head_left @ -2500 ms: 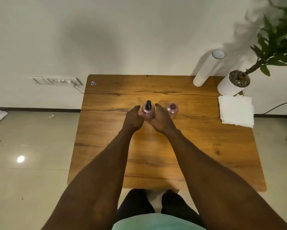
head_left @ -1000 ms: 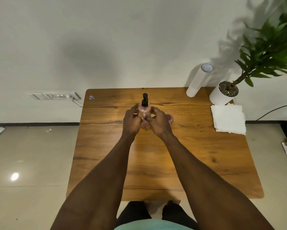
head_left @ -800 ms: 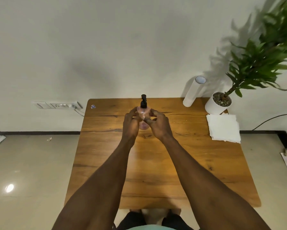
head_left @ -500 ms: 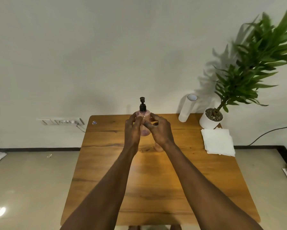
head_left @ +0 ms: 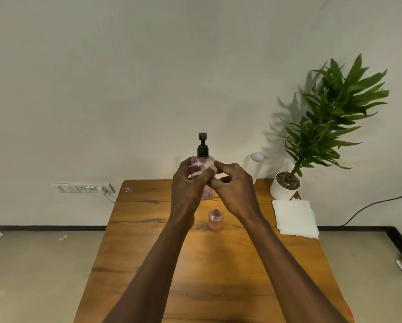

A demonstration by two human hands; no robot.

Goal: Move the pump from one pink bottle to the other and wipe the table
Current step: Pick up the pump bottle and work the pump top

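While both hands' grip (head_left: 202,180) wraps pumped pink bottle (head_left: 202,164), pump (head_left: 202,145) above fingers, 2nd bottle (head_left: 215,219) below.

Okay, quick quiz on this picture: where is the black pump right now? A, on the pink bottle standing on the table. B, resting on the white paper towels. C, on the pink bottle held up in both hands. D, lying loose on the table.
C: the black pump sits on top of the pink bottle gripped by the left hand and right hand, while the second pink bottle on the table has a bare open neck.
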